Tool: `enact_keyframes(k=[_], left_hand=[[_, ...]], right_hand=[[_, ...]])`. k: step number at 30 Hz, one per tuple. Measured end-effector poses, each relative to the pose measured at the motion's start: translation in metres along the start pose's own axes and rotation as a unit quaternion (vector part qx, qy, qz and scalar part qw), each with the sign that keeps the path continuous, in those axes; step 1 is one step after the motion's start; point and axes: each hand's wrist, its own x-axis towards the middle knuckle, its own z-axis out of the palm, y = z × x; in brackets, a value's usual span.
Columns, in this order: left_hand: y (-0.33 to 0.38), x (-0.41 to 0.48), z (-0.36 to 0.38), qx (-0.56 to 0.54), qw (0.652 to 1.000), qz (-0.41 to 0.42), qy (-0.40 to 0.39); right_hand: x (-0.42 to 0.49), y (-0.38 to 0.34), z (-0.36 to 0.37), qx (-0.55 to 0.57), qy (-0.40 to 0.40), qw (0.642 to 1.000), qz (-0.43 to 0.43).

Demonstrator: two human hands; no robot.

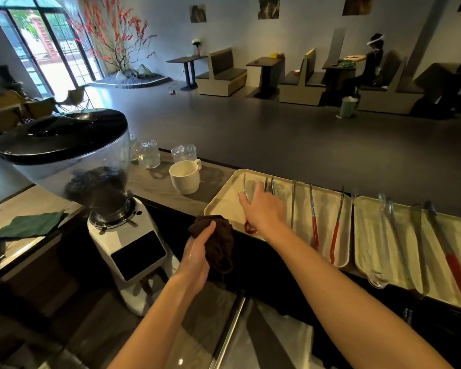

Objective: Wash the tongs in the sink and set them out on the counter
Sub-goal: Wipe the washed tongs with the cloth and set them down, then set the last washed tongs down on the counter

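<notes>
1. Tongs (245, 187) — one red-looped pair — lie at the left end of the left tray (224, 203), on the counter's (155, 182) far edge.
2. Left hand (197, 255) clenches a brown cloth (218, 243), just right of the white grinder (128, 243).
3. Right hand (264, 206), fingers outstretched, rests over that pair.
4. Other tongs (314, 233) lie in rows across this tray and the right tray (367, 235).

Tongs (314, 230) lie in the tray (224, 206). Left of the tray stands a cup (184, 178); farther left, a grinder (125, 235).
</notes>
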Motion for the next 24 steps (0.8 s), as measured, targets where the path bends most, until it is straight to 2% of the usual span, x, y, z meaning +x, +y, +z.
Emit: enact_keyframes(k=[2, 5, 12, 15, 17, 18, 23, 24], left_hand=[[-0.001, -0.01, -0.005, 0.001, 1.0, 0.005, -0.001], [-0.007, -0.027, -0.02, 0.011, 1.0, 0.023, -0.005], [-0.019, -0.092, -0.079, -0.028, 0.999, 0.021, 0.041], [-0.018, -0.123, -0.113, -0.064, 0.996, 0.005, 0.056], [-0.016, -0.143, -0.137, -0.073, 0.993, 0.014, 0.091], [-0.016, -0.157, -0.157, -0.079, 0.987, 0.021, 0.135], [-0.017, -0.211, -0.219, -0.124, 0.963, 0.063, 0.229], [-0.018, -0.232, -0.243, -0.148, 0.948, 0.072, 0.273]], right_hand=[[-0.028, -0.003, -0.008, 0.115, -0.016, 0.993, -0.015], [-0.087, -0.01, 0.001, 0.255, -0.07, 0.962, -0.073], [-0.19, -0.05, 0.067, 0.43, -0.238, 0.865, -0.1], [-0.218, -0.071, 0.082, 0.43, -0.287, 0.845, -0.138], [-0.234, -0.088, 0.09, 0.396, -0.31, 0.847, -0.173], [-0.245, -0.103, 0.095, 0.376, -0.324, 0.846, -0.196], [-0.291, -0.157, 0.115, 0.318, -0.375, 0.826, -0.278], [-0.311, -0.179, 0.123, 0.31, -0.406, 0.803, -0.308]])
